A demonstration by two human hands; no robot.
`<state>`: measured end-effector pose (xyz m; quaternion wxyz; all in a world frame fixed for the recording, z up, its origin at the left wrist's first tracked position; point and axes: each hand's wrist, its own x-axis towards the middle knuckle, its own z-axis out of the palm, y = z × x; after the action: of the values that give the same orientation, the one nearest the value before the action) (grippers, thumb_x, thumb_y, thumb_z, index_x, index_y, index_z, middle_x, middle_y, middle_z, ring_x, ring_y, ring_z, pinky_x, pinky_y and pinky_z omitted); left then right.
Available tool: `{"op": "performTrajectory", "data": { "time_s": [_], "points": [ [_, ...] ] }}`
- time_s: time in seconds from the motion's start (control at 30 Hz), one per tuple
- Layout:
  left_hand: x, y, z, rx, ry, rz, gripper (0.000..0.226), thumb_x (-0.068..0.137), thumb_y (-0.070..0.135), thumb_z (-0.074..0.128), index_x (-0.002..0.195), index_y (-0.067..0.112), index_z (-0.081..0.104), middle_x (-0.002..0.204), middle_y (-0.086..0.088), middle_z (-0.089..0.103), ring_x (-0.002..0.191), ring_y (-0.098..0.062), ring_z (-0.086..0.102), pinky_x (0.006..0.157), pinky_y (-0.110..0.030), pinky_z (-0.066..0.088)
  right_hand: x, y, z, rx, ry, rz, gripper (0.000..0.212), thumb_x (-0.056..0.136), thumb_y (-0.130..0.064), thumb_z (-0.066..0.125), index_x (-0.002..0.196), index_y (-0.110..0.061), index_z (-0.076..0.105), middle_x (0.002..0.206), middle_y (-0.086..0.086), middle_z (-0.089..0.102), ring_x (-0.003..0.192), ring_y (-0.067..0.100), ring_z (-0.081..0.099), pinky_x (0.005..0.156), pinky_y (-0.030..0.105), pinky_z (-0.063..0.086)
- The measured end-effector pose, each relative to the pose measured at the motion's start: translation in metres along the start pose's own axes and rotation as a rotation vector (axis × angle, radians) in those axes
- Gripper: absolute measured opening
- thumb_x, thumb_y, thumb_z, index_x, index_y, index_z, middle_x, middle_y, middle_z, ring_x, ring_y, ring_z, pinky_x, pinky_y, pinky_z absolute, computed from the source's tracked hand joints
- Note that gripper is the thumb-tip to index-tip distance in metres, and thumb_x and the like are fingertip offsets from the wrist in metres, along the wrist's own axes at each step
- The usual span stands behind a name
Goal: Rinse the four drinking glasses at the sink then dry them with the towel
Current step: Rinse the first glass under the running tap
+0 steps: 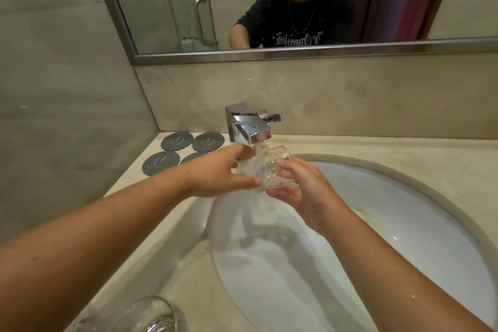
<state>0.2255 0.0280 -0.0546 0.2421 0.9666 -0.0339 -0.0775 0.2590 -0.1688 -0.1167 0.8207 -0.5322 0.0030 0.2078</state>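
- Clear drinking glass [265, 174] held in both hands: left hand [226, 170] grips one side, right hand [299, 191] curls round the other. Probably two-handed because it's wet and slippery.
- Appears tilted right under the square chrome tap [252, 128], likely so the running water sweeps the inside.
- White oval sink basin [404, 197] below catches the runoff.
- Second clear glass [151, 315] stands on the beige stone table [404, 148] at the near edge; rinsed or not, can't tell.
- Grey round coasters [176, 140] behind the left hand. Towel not in view.
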Motion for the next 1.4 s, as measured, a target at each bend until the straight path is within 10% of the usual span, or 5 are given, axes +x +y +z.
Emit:
{"op": "performTrajectory", "data": {
  "time_s": [0.37, 0.7, 1.13, 1.4],
  "points": [
    [0.003, -0.013, 0.006, 0.014, 0.002, 0.022, 0.08, 0.082, 0.052, 0.083, 0.148, 0.027, 0.046, 0.137, 0.018, 0.055, 0.125, -0.001, 0.053, 0.096, -0.015, 0.039, -0.005, 0.017, 0.015, 0.126, -0.085, 0.1, 0.022, 0.098, -0.016, 0.068, 0.114, -0.002, 0.074, 0.093, 0.011, 0.071, 0.074, 0.026, 0.074, 0.083, 0.039, 0.067],
    [0.01, -0.01, 0.015, -0.053, -0.017, -0.024, 0.068, 0.082, 0.047, 0.085, 0.136, 0.025, 0.049, 0.124, 0.013, 0.061, 0.111, -0.009, 0.062, 0.09, -0.021, 0.049, -0.001, 0.016, -0.002, 0.094, -0.065, 0.136, 0.043, 0.094, -0.025, 0.077, 0.133, -0.008, 0.067, 0.135, 0.026, 0.066, 0.096, 0.032, 0.075, 0.088, 0.038, 0.065],
    [0.007, -0.018, 0.01, -0.293, -0.173, -0.052, 0.032, 0.097, 0.036, 0.072, 0.127, 0.029, 0.062, 0.109, 0.007, 0.077, 0.085, 0.001, 0.068, 0.084, -0.023, 0.057, 0.0, 0.014, -0.006, -0.009, -0.145, 0.169, 0.027, 0.099, -0.021, 0.064, 0.119, -0.007, 0.074, 0.109, 0.012, 0.07, 0.086, 0.033, 0.066, 0.074, 0.038, 0.063],
    [0.005, -0.011, 0.019, 0.047, -0.044, 0.053, 0.088, 0.081, 0.067, 0.074, 0.153, 0.027, 0.042, 0.148, 0.01, 0.055, 0.134, -0.01, 0.054, 0.11, -0.03, 0.045, 0.0, 0.016, -0.002, 0.005, -0.073, 0.138, 0.039, 0.097, -0.031, 0.072, 0.123, -0.002, 0.069, 0.109, 0.018, 0.061, 0.077, 0.029, 0.071, 0.074, 0.035, 0.066]
  ]
}}
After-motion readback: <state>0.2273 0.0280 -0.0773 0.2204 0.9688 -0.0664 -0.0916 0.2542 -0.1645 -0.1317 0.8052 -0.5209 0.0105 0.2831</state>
